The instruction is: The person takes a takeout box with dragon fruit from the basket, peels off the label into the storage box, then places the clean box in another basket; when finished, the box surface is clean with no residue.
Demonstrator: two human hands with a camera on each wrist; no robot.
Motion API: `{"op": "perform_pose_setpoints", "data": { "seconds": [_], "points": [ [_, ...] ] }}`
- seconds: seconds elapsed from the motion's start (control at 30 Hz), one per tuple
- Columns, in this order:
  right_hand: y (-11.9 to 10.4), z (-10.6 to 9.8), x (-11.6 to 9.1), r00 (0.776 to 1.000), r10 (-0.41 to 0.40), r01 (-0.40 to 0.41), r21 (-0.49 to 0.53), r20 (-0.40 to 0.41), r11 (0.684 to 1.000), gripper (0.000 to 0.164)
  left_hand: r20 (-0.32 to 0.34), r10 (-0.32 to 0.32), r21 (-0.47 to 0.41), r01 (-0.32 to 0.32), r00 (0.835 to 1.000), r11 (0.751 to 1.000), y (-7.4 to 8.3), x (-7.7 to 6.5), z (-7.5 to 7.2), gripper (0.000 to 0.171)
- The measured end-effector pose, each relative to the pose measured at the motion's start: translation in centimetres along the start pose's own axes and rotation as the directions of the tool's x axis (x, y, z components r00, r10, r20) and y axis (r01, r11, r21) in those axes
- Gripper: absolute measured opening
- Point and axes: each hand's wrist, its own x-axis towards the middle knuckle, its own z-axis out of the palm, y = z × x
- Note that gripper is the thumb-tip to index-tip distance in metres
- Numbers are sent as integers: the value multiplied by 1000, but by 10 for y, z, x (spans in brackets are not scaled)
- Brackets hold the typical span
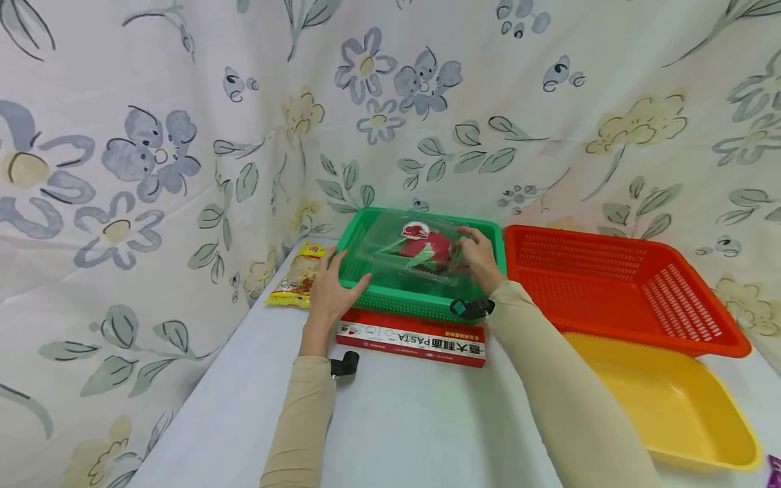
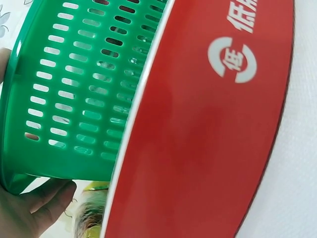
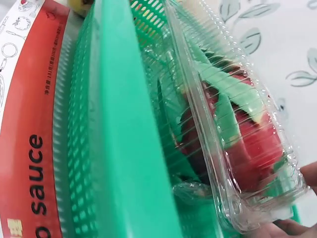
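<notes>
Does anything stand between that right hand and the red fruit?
Yes, clear plastic: the right hand pinches one end of the transparent box, and the red fruit shows through its wall.

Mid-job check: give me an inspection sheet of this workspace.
Surface: white table.
Job's things: clear container, red fruit inside, over green basket.
Clutter: red pasta box in front; yellow packet left; red basket and yellow tray right; purple item, cut off by the frame.
Hands: right hand pinches the container; left hand spread at the green basket's front left corner.
Cables: nothing seen.
Surroundings: floral cloth behind and left.
</notes>
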Motion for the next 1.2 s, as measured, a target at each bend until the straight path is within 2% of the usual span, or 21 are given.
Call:
{"op": "perform_pose_setpoints", "data": {
  "seconds": [0.43,0.77,1.2],
  "points": [
    [-9,-25,-6,999,3,-2,25,-42,1000,50,14,-4,-3,4,1000,1000,1,-2,-2,80],
    [-24,-46,-18,1000,-15,15,1,-12,1000,52,3,15,-16,-15,1000,1000,2,-2,-2,80],
    [-47,-67,-39,1000,-3,4,32,-9,999,52,-9,12,-14,-12,1000,1000,2,-3,-1,78]
  ]
}}
